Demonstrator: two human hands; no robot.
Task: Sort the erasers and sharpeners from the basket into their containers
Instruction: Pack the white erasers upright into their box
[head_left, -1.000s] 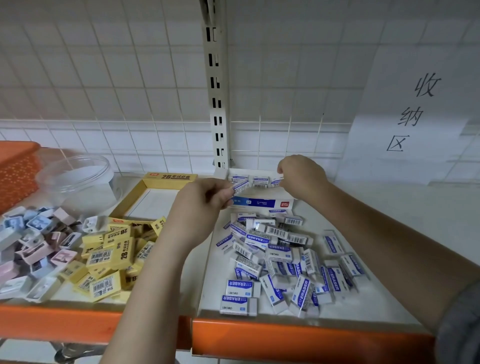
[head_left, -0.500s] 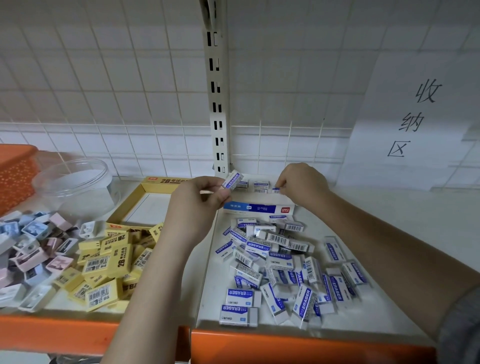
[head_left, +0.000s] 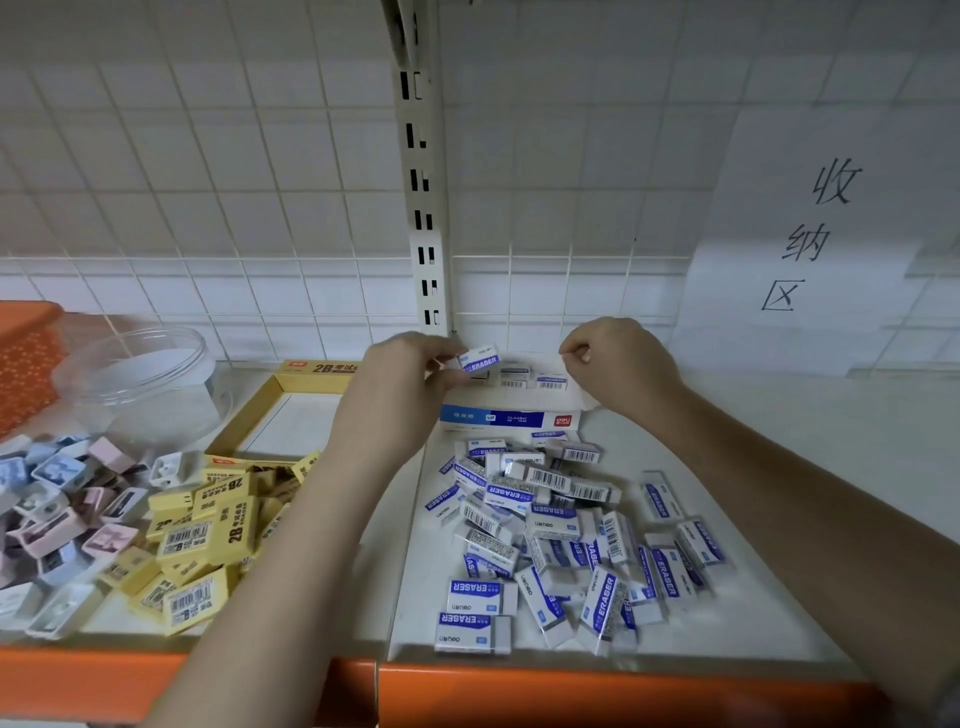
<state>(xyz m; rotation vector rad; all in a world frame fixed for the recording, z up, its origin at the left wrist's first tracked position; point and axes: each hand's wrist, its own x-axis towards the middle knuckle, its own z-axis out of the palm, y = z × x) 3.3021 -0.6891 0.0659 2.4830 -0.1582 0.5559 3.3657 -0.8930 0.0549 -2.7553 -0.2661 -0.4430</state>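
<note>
Erasers (head_left: 545, 551) are wrapped in glossy printed paper sleeves. The jar (head_left: 140, 382) is formed of clear smooth plastic. Both boxes (head_left: 511, 415) are made of matt card. The upright (head_left: 423, 208) is painted metal.

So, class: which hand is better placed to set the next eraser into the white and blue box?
The left hand: it already pinches a blue-and-white eraser just above the white and blue cardboard box; the right hand looks empty.

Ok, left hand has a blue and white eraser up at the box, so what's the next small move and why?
Probably lower that eraser into the white box, beside the ones already standing in a row there. The left hand pinches it just above that row, while the right hand is at the box's far right end, so the spot looks ready.
</note>
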